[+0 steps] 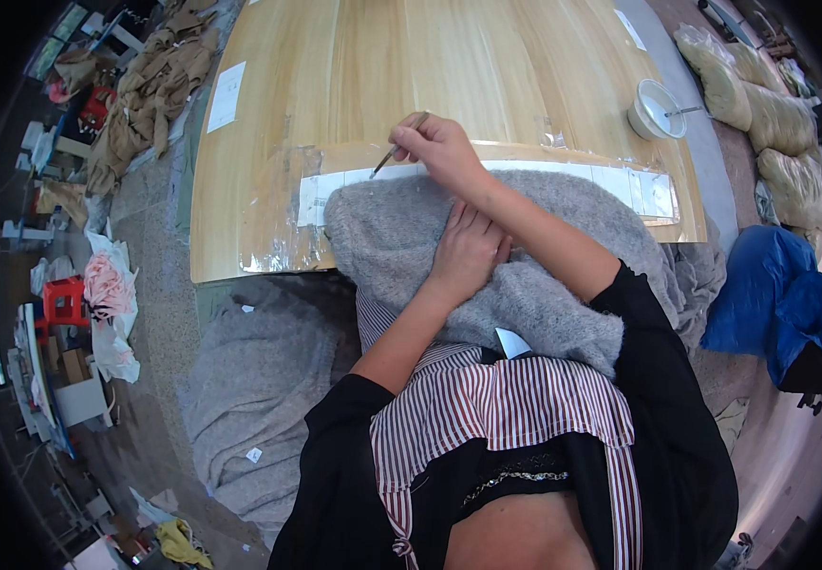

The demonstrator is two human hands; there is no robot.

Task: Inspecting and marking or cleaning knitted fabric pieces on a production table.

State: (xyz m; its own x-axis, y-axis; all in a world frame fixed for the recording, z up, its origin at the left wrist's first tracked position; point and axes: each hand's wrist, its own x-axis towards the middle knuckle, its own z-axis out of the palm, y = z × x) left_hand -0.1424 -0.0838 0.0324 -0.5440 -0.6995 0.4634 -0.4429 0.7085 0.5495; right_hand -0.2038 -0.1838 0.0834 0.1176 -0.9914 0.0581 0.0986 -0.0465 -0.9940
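Note:
My right hand [439,154] pinches a thin pen-like stick [385,161], brown with a pale tip, which points down and left at the table. Its tip is by a long white paper strip [313,199] taped along the near edge. A fuzzy grey knit piece [373,220] lies over part of the strip and hangs over my lap. My left hand [471,253] rests on the knit, fingers stretched forward, partly hidden beneath my right forearm. A small white tag [512,343] shows at the knit's lower edge.
The wooden table [401,57] carries a white tub [656,109] with pale contents and a thin stick. Grey knit pieces [264,380] are piled below on the left. Filled bags [734,90] and a blue bag [772,294] are on the right. Brown clothes [159,85] lie far left.

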